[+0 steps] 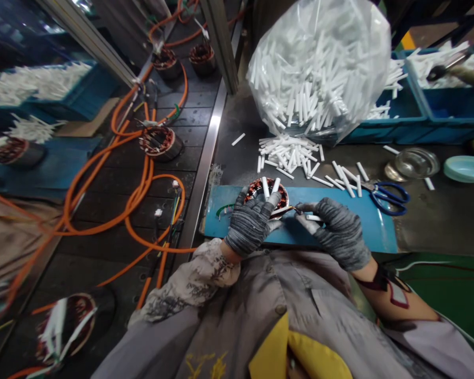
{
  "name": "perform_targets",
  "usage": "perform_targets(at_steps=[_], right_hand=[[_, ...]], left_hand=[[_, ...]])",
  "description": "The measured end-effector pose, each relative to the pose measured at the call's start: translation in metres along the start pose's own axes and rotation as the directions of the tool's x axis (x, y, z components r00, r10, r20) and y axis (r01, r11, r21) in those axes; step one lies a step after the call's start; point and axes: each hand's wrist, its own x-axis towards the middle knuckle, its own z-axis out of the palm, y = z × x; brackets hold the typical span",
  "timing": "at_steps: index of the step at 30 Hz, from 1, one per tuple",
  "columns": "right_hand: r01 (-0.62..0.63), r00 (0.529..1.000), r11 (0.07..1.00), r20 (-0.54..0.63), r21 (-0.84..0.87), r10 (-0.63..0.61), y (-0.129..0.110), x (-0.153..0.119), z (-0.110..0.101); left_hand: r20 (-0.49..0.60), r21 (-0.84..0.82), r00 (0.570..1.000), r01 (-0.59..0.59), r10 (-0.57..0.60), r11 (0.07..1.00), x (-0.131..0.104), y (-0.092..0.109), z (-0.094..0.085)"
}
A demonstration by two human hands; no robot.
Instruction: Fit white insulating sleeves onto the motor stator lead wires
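Observation:
A round motor stator with copper windings (256, 186) rests on the blue mat (375, 231). White tubes (265, 187) stand up from it. Over its near side lies my left hand (250, 223), in a grey striped glove, with its fingers around the stator and a white sleeve. To the right, my gloved right hand (337, 229) pinches the end of a thin wire (290, 208) that comes from the stator. Another white tube (313, 217) lies against the fingers of my right hand.
Loose white tubes (290, 155) lie behind the mat, below a clear bag of tubes (319, 68). Blue scissors (389, 197), a glass dish (416, 163) and blue bins (395, 129) are at the right. Orange cables (102, 158) and other stators (160, 142) lie left.

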Motion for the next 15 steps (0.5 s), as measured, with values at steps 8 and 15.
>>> perform_targets(at_steps=[8, 15], right_hand=[[0.158, 0.987, 0.968, 0.0, -0.193, -0.161, 0.005, 0.015, -0.007], [0.109, 0.994, 0.986, 0.003, -0.125, -0.11, 0.006, 0.017, -0.01]], left_hand=[[-0.041, 0.085, 0.997, -0.058, 0.062, 0.995, 0.0, 0.001, 0.002], [-0.03, 0.078, 0.998, -0.05, 0.053, 0.996, 0.0, 0.002, 0.003]])
